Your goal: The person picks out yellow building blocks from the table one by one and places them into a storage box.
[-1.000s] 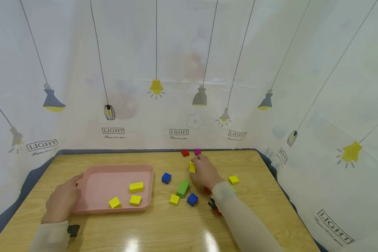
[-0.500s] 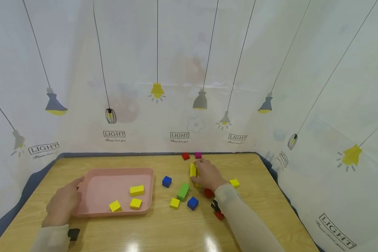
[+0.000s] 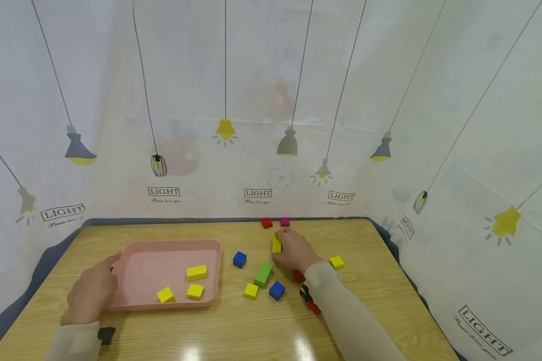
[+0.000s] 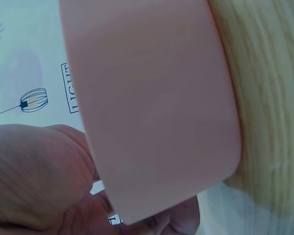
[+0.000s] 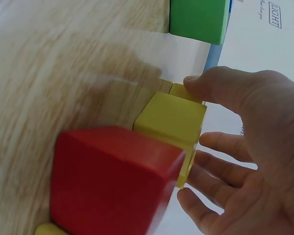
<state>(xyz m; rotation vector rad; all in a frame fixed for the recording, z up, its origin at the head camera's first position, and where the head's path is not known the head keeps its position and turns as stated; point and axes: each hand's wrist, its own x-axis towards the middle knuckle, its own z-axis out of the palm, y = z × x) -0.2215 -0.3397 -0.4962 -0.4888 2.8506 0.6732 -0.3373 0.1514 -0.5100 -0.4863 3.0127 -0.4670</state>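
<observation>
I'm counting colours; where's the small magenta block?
In the head view, the small magenta block lies just beyond the right hand, right of a small red block.

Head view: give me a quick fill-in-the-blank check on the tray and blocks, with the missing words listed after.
1. The left hand holds the edge of a tray coloured ____.
2. The yellow blocks inside the tray number exactly ____.
3. The right hand touches a block coloured ____.
4. As the wearer sees it, the green block lies to the tray's ____.

Missing words: pink; three; yellow; right.

Booth-like setting: wooden table [image 3: 235, 323], lamp-print backdrop [image 3: 262, 95]
</observation>
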